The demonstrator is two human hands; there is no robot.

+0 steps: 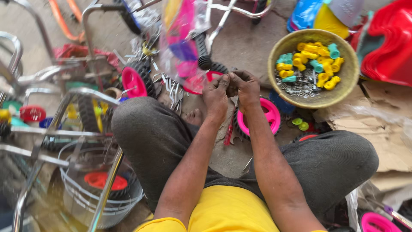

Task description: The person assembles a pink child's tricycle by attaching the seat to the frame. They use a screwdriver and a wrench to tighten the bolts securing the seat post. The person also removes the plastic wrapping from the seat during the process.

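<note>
My left hand (216,98) and my right hand (246,88) meet fingertip to fingertip above the ground in front of my crossed legs. The fingers of both are pinched together on something small, too small and hidden to identify. Just under my right hand lies a small black wheel with a pink hub (267,117). A red-handled tool (229,132) lies on the ground below my left hand.
A woven basket (339,96) at the right holds yellow and teal plastic caps and metal fasteners. Chrome tricycle frames (64,103) with pink-hubbed wheels (134,80) crowd the left. A wire basket with a red-hubbed wheel (103,182) sits near my left knee. Red plastic seats (388,41) are stacked at top right.
</note>
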